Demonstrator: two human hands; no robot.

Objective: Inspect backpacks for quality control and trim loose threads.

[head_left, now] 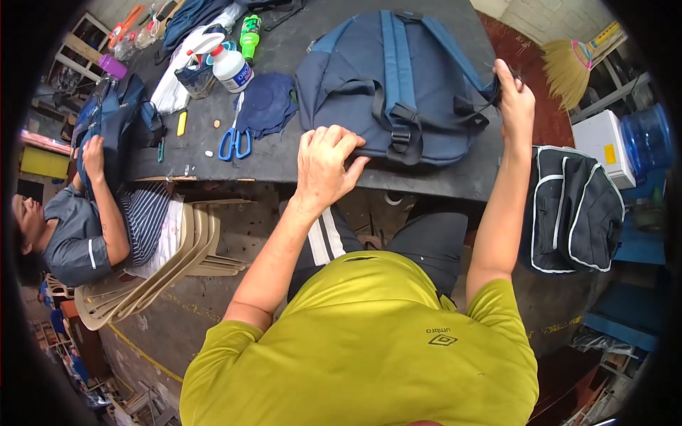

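A navy blue backpack [348, 78] lies on the dark table, its lighter blue shoulder straps [399, 64] facing up and black webbing and a buckle near its lower edge. My left hand [328, 165] is at the backpack's near left corner, fingers curled on its bottom edge and thumb just below. On the right side, my right hand [516, 103] is raised with closed fingers around a thin black webbing strap [484, 106] that runs toward the bag. The strap's end is partly hidden in that hand.
Left of the bag lie blue scissors [234, 142], dark blue cloth [268, 105], a white spray bottle [231, 69] and a green bottle [250, 39]. A seated person [85, 220] handles dark fabric at far left. A black bag with white piping [574, 209] stands at right.
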